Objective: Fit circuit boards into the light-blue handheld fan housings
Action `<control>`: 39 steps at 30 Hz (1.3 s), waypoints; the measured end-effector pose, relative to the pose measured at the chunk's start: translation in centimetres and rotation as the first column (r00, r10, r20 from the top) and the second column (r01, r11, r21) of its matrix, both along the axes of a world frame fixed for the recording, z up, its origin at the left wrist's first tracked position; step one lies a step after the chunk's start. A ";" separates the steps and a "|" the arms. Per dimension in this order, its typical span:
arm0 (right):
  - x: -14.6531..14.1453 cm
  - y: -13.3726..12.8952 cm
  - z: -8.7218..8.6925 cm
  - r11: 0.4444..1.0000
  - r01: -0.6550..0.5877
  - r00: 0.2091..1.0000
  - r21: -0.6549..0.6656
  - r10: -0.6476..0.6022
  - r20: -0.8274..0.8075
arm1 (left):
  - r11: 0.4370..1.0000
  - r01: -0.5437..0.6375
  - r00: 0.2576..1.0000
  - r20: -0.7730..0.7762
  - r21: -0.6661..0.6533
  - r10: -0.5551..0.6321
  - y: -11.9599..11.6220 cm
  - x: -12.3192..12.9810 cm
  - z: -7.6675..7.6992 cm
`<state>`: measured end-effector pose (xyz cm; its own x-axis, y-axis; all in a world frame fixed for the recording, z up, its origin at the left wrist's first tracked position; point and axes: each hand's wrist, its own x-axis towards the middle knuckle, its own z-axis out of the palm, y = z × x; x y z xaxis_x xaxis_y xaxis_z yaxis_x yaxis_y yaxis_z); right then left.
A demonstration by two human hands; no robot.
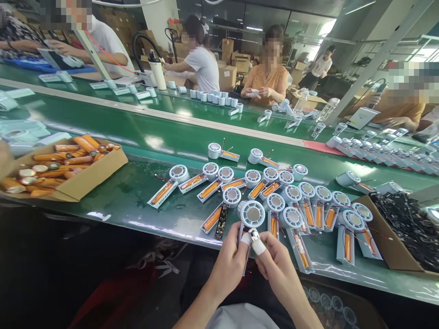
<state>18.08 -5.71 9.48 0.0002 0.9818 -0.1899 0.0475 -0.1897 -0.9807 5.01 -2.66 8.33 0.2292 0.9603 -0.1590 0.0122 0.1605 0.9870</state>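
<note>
Near the table's front edge, my left hand [230,258] is closed round the handle of a pale blue fan unit [252,214], whose round head points away from me. My right hand [274,258] meets it from the right, its fingers pinched at the handle's top by a small white and black part [254,235]. White covers wrap both thumb tips. A narrow black circuit board [222,221] lies just left of my hands, against another fan unit [232,196]. Many similar units with orange batteries in open handles lie around, such as one [292,218] to the right.
At the left stands a cardboard box [85,183] of orange batteries. Another box [387,237], full of black parts, stands at the right. Beyond the green table [137,224] runs a conveyor [178,132] with more units. Several people sit across it.
</note>
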 end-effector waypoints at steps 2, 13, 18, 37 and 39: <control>0.0 -0.9 -0.4 0.996 0.033 0.989 0.078 -0.044 0.142 | 0.998 -0.069 0.996 -0.063 -0.001 0.069 0.1 0.3 -0.2; -0.9 -1.6 -2.1 0.922 -0.067 0.670 0.382 -0.242 0.702 | 0.987 -0.025 0.976 0.210 -0.159 0.059 0.2 0.8 -0.3; -1.3 -1.5 -1.5 0.937 -0.266 0.348 0.227 -0.127 0.929 | 0.992 -0.090 0.992 0.080 -0.083 0.097 -0.7 1.2 -0.9; -1.9 -1.5 -4.9 0.868 -0.158 0.242 0.471 -0.428 0.871 | 0.688 0.158 0.442 -0.673 0.709 0.592 3.3 -2.5 -2.3; -2.1 -1.1 -5.9 0.850 -0.171 0.239 0.498 -0.455 0.858 | 0.681 0.234 0.420 -0.704 0.694 0.573 3.8 -3.0 -3.2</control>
<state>15.96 -6.81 3.59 0.0135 0.8849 0.4656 0.9811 0.0781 -0.1769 2.02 1.11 5.18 0.1820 0.8578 0.4807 0.9079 -0.3343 0.2528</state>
